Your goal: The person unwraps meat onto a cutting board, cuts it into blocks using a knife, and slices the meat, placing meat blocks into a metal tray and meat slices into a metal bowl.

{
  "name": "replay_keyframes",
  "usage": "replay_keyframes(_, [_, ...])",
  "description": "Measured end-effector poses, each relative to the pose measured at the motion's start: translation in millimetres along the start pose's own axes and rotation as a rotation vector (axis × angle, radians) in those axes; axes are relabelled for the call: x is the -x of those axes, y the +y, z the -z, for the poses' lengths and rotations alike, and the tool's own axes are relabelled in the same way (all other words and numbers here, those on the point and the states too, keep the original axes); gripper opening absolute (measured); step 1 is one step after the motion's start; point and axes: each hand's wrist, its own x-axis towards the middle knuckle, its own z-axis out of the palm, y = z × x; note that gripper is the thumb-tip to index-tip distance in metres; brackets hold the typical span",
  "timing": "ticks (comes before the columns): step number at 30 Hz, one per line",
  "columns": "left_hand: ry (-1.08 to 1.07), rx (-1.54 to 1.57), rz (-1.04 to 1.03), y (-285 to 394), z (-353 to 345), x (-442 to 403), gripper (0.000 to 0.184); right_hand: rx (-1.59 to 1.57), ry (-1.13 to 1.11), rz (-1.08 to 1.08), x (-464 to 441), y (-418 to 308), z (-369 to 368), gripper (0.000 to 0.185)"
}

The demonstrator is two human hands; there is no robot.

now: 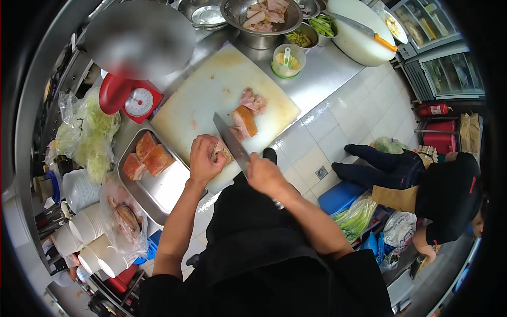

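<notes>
A white cutting board (195,90) lies on the steel counter in front of me. My left hand (205,161) is closed round a piece of pork (224,154) near the board's front edge. In my right hand (265,173) is the handle of a wide-bladed kitchen knife (230,138). Its blade points forward and left, right beside the held pork. Beyond the blade rests a pork chunk with browned skin (245,121). Thin pork slices (253,101) are heaped behind that chunk. To the left, a steel tray (170,193) carries several browned pork chunks (150,154).
A red scale (140,102) stands left of the board. Along the back are a colander (232,13) of cut meat, a lidless tub (288,62) and a round white block (348,39) with an orange-handled knife (385,42). Another person (443,190) bends at the right.
</notes>
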Motion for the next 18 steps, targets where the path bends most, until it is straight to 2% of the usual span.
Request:
replay_keyframes(1, [-0.031, -0.020, 0.013, -0.8, 1.9, 2.7, 0.043, -0.054, -0.043, -0.028, -3.9, 8.2, 9.8, 0.025])
replay_keyframes(4, [-0.090, 0.066, 0.089, 6.4, 11.8, 9.0, 0.051, -0.011, -0.071, -0.047, 3.9, 2.1, 16.9, 0.024])
replay_keyframes(6, [-0.149, -0.006, 0.113, 19.5, 19.3, 12.4, 0.058, 0.037, 0.090, 0.099, 15.0, -8.0, 7.4, 0.017])
replay_keyframes(7, [-0.204, -0.073, 0.145, 25.5, 21.5, 14.1, 0.065, 0.035, 0.125, 0.113, 22.2, -14.1, 6.6, 0.015])
replay_keyframes(10, [-0.191, -0.071, 0.215, 20.6, 16.2, 20.2, 0.074, 0.038, 0.182, 0.140, 28.6, -23.1, 5.6, 0.013])
replay_keyframes(15, [-0.172, -0.049, 0.251, 22.6, 15.9, 20.4, 0.077, 0.097, 0.164, 0.151, 30.2, -45.0, 36.6, 0.014])
replay_keyframes(17, [-0.162, -0.020, 0.278, 20.7, 15.5, 24.2, 0.078, -0.026, 0.349, 0.277, 37.5, -60.7, 48.3, 0.012])
replay_keyframes(18, [-0.158, -0.021, 0.246, 16.4, 14.2, 26.1, 0.079, -0.023, 0.344, 0.276, 39.1, -62.8, 44.4, 0.012])
